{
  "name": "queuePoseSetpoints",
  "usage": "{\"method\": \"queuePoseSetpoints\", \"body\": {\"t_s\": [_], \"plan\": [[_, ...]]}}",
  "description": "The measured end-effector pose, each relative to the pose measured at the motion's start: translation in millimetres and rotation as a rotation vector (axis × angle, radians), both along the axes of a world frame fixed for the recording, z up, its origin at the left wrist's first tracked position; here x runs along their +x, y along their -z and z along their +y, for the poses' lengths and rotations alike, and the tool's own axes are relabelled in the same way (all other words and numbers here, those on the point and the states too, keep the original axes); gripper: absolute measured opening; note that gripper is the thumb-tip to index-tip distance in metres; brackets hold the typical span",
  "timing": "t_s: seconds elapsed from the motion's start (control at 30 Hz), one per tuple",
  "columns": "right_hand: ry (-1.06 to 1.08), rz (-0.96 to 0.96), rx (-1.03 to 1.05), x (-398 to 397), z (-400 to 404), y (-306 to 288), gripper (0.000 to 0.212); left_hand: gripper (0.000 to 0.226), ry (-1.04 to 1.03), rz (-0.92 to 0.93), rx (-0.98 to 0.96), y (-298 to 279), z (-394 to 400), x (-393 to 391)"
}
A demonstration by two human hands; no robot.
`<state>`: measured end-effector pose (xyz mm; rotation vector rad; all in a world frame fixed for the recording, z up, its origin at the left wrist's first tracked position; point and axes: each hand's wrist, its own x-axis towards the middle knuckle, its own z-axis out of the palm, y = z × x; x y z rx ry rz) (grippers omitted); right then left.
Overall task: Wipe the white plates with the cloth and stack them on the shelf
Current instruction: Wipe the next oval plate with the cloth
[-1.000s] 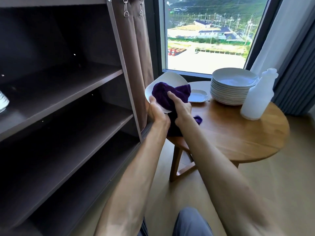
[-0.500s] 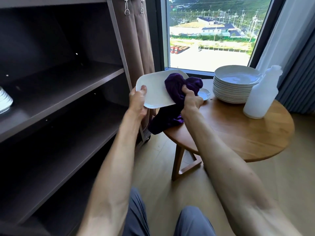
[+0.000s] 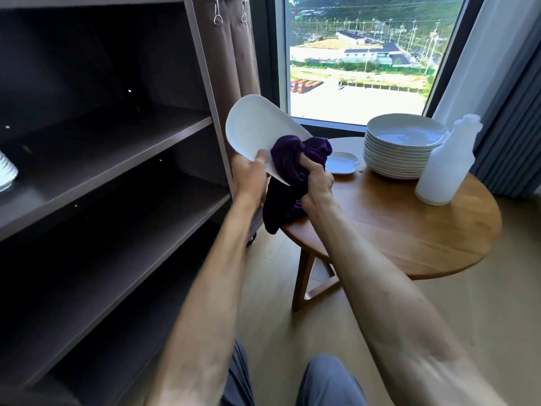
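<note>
Wiping is the step in hand. The left hand [image 3: 250, 178] grips the plate [image 3: 257, 131] at its low edge, thumb on the face, and tips it up on a slant in the air, between the shelf [image 3: 117, 148] and the surface [image 3: 409, 230]. The right hand [image 3: 317, 186] is closed round the cloth [image 3: 289, 168] and presses it on the low right part of the plate. More cloth hangs down at 6 o'clock from the hands. The plate is plain white, smooth and a bit shiny, and I see no marks on it. I think the next move is to rub the rest of the face, then carry the plate toward 9 o'clock and lay it flat on the shelf. It is smooth, so it could slip; a firm hold is needed. At 3 o'clock from the hands a stack [image 3: 401, 148] of white plates waits on the surface, with a small dish [image 3: 342, 162] in front and a bottle [image 3: 445, 165] beside it. Something white [image 3: 7, 175] sits on the shelf at far 9 o'clock; I cannot tell what it is.
</note>
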<state>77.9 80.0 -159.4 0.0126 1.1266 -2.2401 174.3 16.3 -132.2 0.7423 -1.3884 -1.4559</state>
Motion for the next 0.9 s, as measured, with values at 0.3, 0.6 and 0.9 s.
{"method": "queuePoseSetpoints", "body": {"t_s": [0.3, 0.6, 0.9], "plan": [[-0.386, 0.174, -0.004, -3.3, 13.0, 5.6, 0.043, 0.029, 0.355, -0.441, -0.07, -43.9, -51.2, 45.3], [-0.192, 0.044, -0.128, 13.1, -1.1, 10.2, 0.033, 0.035, -0.096, -0.163, -0.216, 7.8, 15.7, 7.2], [-0.223, 0.016, -0.076, -9.5, -7.8, 24.2, 0.094, 0.022, 0.226, -0.616, -0.546, -39.7, -22.4, 49.3]]}}
